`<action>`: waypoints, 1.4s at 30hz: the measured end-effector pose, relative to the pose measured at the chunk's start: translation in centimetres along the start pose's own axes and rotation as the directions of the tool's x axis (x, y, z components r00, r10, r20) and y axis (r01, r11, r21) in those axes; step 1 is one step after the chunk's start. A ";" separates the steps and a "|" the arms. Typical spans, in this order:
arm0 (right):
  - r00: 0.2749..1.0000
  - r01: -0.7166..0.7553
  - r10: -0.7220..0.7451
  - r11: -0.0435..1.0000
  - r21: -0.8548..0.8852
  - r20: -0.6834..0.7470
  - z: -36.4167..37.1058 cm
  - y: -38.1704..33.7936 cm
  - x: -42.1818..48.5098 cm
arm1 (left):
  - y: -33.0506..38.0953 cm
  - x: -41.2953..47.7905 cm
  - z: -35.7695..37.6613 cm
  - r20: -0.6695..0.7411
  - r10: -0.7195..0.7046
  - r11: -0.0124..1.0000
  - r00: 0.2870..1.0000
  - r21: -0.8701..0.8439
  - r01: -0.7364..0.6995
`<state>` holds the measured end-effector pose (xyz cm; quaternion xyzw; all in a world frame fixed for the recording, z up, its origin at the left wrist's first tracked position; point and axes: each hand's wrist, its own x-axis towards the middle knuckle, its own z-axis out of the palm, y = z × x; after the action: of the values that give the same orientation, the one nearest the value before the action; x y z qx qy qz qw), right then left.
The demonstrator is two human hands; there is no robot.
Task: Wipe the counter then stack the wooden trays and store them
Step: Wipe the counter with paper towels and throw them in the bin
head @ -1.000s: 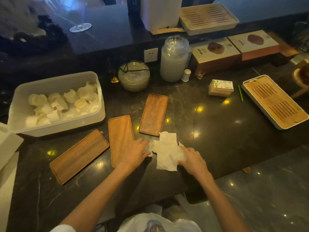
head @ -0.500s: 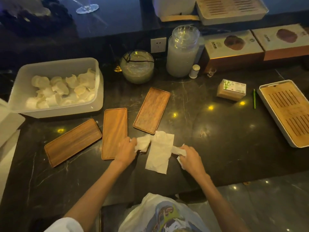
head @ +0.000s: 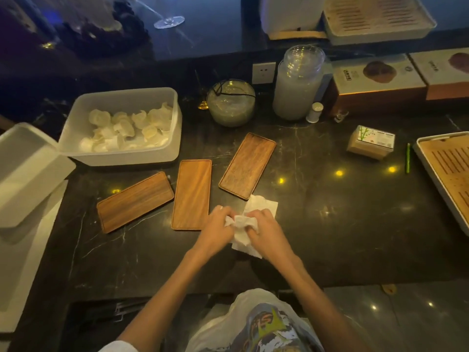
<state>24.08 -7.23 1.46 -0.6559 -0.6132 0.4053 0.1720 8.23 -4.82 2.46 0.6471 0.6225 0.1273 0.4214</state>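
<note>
Head cam is the only view I've got, so here's what I see in it. Both my hands are bunched together over the dark marble counter (head: 330, 224), scrunching a white paper towel (head: 242, 226). My left hand (head: 215, 228) is closed on the left side of the wad, my right hand (head: 266, 231) is closed on the right side, and the fingertips of both meet in the middle. Part of the towel sticks out flat beyond my right hand and another flap hangs down toward me between the wrists.

3 wooden trays are spread out separately on the counter, none stacked. The left tray (head: 134, 201) lies angled, with its near end pointing left. The middle tray (head: 191, 194) runs nearly straight away from me, and my left hand sits just beside its near right corner. The right tray (head: 247, 165) tilts to the right, and its near corner touches or overlaps the towel's far edge, I can't tell which.

Behind the trays there's a white plastic bin (head: 121, 153) with crumpled white bits in it, a round glass bowl (head: 231, 102) and a tall glass jar (head: 299, 82). A slatted tea tray (head: 449, 174) sits at the far right edge.
</note>
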 end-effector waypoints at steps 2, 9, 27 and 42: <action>0.999 -0.038 0.037 0.999 0.025 0.028 0.5 -0.4 -1.6 | 1.1 -0.9 0.6 0.122 -0.035 0.966 0.992 -0.249 0.065; 0.980 -0.193 0.197 0.931 0.311 0.019 -0.3 2.0 -9.8 | 1.8 -4.8 5.1 0.260 0.202 0.887 0.944 -0.457 -0.064; 0.641 -0.577 0.647 0.761 0.296 -0.412 -1.2 21.8 -33.8 | 2.2 -14.4 23.5 0.495 0.085 0.994 0.865 -0.096 -0.043; 0.688 -0.640 0.722 0.655 0.400 -0.081 9.0 45.0 -22.1 | -8.5 -6.6 47.1 0.203 -0.308 0.945 0.929 -0.051 0.324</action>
<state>49.11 -39.08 -29.52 -0.8410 -0.2154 0.4596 0.1875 33.48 -30.14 -30.01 0.5295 0.6691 0.0205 0.5211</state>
